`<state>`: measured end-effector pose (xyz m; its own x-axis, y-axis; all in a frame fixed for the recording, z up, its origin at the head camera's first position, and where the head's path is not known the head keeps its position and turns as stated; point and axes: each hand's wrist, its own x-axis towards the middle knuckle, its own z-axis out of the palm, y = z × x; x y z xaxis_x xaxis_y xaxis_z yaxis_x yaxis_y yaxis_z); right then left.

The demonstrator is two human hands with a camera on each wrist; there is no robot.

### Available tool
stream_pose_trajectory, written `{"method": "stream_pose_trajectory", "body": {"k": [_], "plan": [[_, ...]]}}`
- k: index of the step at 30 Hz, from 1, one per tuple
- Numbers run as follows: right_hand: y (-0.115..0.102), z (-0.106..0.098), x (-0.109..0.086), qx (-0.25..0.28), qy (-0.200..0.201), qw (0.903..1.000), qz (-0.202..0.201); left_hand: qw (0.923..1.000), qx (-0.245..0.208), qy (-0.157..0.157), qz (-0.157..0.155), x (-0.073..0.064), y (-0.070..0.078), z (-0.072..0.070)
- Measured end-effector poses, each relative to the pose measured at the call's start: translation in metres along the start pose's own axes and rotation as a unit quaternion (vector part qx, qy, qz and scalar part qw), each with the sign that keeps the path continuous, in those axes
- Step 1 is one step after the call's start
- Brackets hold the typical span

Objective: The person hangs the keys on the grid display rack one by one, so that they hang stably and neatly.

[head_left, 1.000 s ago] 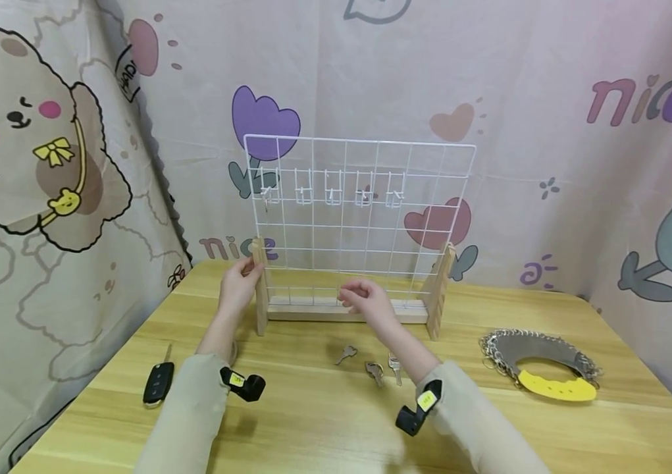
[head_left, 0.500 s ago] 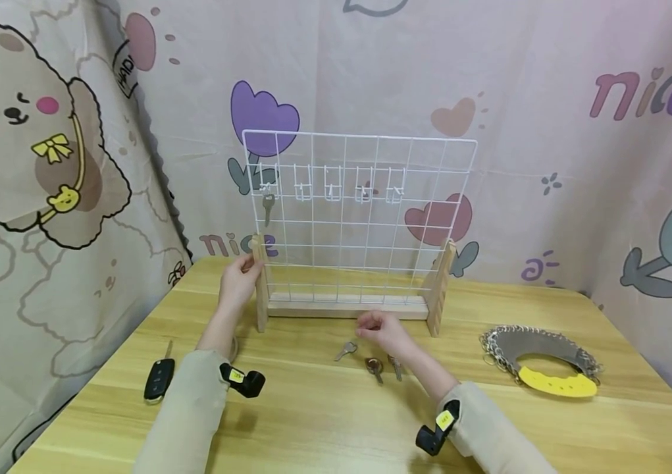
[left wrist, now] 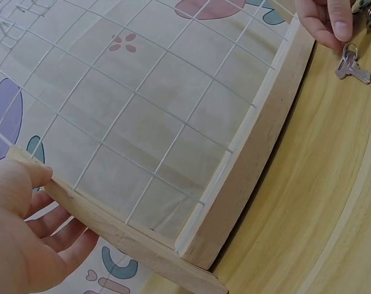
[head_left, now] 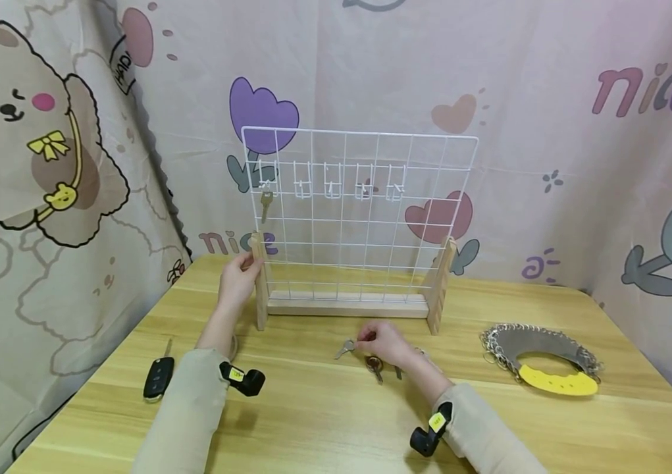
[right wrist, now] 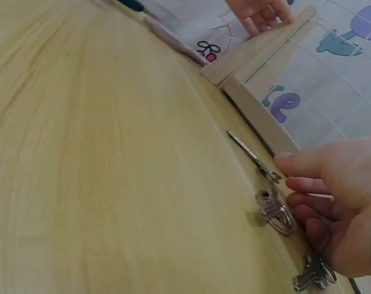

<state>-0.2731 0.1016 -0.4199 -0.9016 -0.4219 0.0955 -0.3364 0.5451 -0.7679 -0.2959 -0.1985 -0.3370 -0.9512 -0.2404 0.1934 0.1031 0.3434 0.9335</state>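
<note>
A white wire grid rack with a wooden base stands on the table. My left hand holds its left wooden upright, thumb in front and fingers behind in the left wrist view. From the leftmost white hook hangs a key. My right hand is low over the table, its thumb and forefinger right at the ring of a small silver key. In the right wrist view thumb and forefinger are apart. Beside it lie a second key with a ring and a third, partly hidden by my wrist in the head view.
Left of my left forearm lies a car key with a black fob. A curved grey piece edged with metal rings, with a yellow strip, lies at the right. Several hooks right of the hanging key are bare. Printed cloth hangs behind the table.
My right hand has come down from in front of the grid to the silver key on the table. The left hand stays on the upright. The hanging key now shows more plainly.
</note>
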Motion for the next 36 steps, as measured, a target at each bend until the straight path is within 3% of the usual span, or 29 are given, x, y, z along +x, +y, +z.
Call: {"method": "stream_pose_trajectory", "body": {"k": [5,14,22,27,31,36], "plan": [[-0.001,0.001,-0.002,-0.007,-0.003,1.0,-0.005,0.9999,-0.012,-0.002,-0.008,0.0,0.001,0.001],[-0.002,0.008,0.002,-0.069,0.024,0.9966,-0.037,0.9999,-0.009,0.002,-0.01,0.002,0.0,0.0],[-0.004,0.011,0.001,-0.093,0.032,0.9947,-0.03,1.0,0.001,0.001,-0.006,0.002,0.0,0.0],[-0.004,0.009,0.0,-0.073,0.019,0.9968,-0.028,1.0,0.005,0.001,-0.006,0.002,0.0,0.0],[-0.003,0.006,-0.001,-0.025,0.012,0.9994,-0.022,1.0,0.001,0.002,-0.006,0.002,0.0,0.0],[-0.001,0.002,-0.002,0.022,0.031,0.9991,-0.02,1.0,-0.002,0.0,-0.009,0.002,-0.001,0.0]]}}
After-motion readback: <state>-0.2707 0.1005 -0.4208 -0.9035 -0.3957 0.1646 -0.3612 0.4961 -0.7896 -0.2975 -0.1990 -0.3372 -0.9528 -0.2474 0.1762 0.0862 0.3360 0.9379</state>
